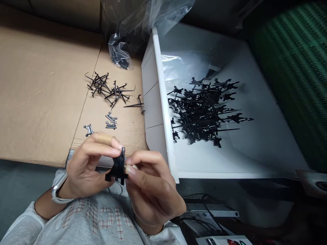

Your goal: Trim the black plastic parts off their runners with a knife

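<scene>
A small black plastic bracket (118, 167) with notched ends is held up in front of my chest. My left hand (88, 165) grips it from the left, fingers on its upper end and thumb behind its lower part. At its right edge, the thumb and forefinger of my right hand (153, 187) are pinched together; whether a second small part sits between them is hidden. Beyond the hands on the cardboard lie a loose bracket (88, 130) and two more brackets (111, 125) close together. Behind these is a loose pile of thin black plastic spikes (99, 85) with crossbar ends.
A white bin (199, 163) to the right holds a heap of black spiked assemblies (204, 109). Its raised wall borders the cardboard-covered table (46, 92). A clear plastic bag (120, 52) with black parts stands at the back. A green ridged panel (291, 75) rises far right.
</scene>
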Demonstrator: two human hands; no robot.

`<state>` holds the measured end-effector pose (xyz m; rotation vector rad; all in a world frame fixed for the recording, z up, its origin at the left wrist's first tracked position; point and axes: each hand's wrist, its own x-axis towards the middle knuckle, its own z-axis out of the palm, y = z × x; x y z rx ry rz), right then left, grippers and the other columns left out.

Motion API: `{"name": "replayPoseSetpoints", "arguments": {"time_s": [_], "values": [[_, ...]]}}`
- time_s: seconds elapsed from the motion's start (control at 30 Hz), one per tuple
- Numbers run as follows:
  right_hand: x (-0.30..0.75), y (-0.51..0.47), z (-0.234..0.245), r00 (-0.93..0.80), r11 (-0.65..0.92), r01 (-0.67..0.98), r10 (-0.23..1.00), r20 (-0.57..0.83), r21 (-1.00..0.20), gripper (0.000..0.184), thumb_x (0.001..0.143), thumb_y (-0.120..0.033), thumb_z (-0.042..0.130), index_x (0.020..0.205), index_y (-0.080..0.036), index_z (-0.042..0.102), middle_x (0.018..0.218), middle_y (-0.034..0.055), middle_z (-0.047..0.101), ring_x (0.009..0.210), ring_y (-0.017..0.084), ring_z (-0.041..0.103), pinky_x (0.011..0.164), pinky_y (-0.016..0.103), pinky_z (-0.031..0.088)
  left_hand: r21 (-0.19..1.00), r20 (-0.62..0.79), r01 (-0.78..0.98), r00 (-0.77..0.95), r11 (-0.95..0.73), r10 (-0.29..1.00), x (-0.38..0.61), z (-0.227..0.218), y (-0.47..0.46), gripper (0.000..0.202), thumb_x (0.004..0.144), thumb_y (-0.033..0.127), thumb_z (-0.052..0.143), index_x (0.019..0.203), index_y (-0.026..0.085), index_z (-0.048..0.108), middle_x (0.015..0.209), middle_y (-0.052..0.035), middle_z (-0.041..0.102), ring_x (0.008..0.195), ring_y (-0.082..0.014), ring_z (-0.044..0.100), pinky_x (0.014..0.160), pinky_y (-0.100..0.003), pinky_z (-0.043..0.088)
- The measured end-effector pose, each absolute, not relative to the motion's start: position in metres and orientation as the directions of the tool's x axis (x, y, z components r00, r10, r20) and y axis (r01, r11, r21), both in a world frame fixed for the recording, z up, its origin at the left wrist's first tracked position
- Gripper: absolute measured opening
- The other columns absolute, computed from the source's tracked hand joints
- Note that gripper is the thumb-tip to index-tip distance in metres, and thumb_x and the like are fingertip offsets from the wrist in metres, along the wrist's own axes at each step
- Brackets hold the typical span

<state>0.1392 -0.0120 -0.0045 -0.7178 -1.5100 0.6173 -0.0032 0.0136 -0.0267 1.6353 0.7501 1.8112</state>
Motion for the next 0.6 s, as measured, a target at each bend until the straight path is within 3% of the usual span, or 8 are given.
{"name": "replayPoseSetpoints", "arguments": {"time_s": [0.07,0.13,0.23,0.33,0.47,0.6], "values": [[0.140,-0.014,-0.006,-0.022,0.643,0.072,0.765,0.643,-0.763,0.044,0.094,-0.002,0.065,0.133,-0.020,0.075,0.108,0.0070,0.067,0.060,0.008,0.051,0.044,0.024,0.045,0.727,0.676,-0.119,-0.051,-0.676,0.736,-0.003,-0.022,0.014,0.035,0.089,0.027,0.088,0.118,0.015,0.073,0.098,-0.0091,0.076,0.088,-0.0177,0.075,0.069,-0.024,0.066],[0.142,-0.015,-0.008,-0.033,0.623,0.076,0.782,0.622,-0.779,0.047,0.093,-0.003,0.067,0.135,-0.023,0.074,0.109,0.0066,0.068,0.060,0.008,0.052,0.043,0.024,0.045,0.725,0.681,-0.107,-0.029,-0.680,0.731,-0.005,-0.020,0.014,0.035,0.089,0.026,0.088,0.118,0.015,0.073,0.098,-0.0092,0.077,0.087,-0.0178,0.076,0.068,-0.024,0.066],[0.142,-0.016,-0.008,-0.041,0.623,0.076,0.782,0.622,-0.778,0.048,0.093,-0.004,0.067,0.136,-0.025,0.073,0.108,0.0068,0.068,0.061,0.010,0.054,0.044,0.024,0.047,0.696,0.717,0.069,-0.008,-0.715,0.697,-0.011,-0.022,0.011,0.029,0.095,0.020,0.079,0.123,0.021,0.074,0.104,-0.0092,0.080,0.087,-0.0194,0.078,0.070,-0.030,0.068],[0.141,-0.014,-0.006,-0.038,0.626,0.073,0.779,0.625,-0.776,0.043,0.095,-0.004,0.065,0.133,-0.023,0.075,0.106,0.0071,0.069,0.063,0.011,0.057,0.047,0.024,0.050,0.616,0.769,0.281,-0.014,-0.736,0.639,-0.015,-0.023,0.004,0.032,0.097,0.014,0.074,0.126,0.027,0.076,0.103,-0.0053,0.082,0.085,-0.0187,0.078,0.067,-0.029,0.068],[0.140,-0.012,-0.006,-0.043,0.619,0.037,0.785,0.618,-0.785,0.040,0.097,-0.008,0.067,0.131,-0.026,0.075,0.104,0.0064,0.070,0.063,0.011,0.057,0.046,0.024,0.049,0.693,0.690,0.375,-0.098,-0.616,0.717,-0.013,-0.015,-0.007,0.031,0.095,0.022,0.080,0.123,0.033,0.078,0.101,-0.0017,0.081,0.079,-0.0181,0.078,0.056,-0.027,0.065],[0.139,-0.014,-0.010,-0.029,0.605,-0.008,0.795,0.605,-0.796,0.036,0.098,-0.012,0.068,0.128,-0.029,0.076,0.102,0.0055,0.071,0.065,0.012,0.058,0.046,0.024,0.048,0.714,0.693,0.338,-0.215,-0.613,0.688,0.000,-0.007,-0.015,0.028,0.095,0.020,0.078,0.121,0.031,0.077,0.103,-0.0018,0.080,0.084,-0.0183,0.079,0.064,-0.029,0.068]]}}
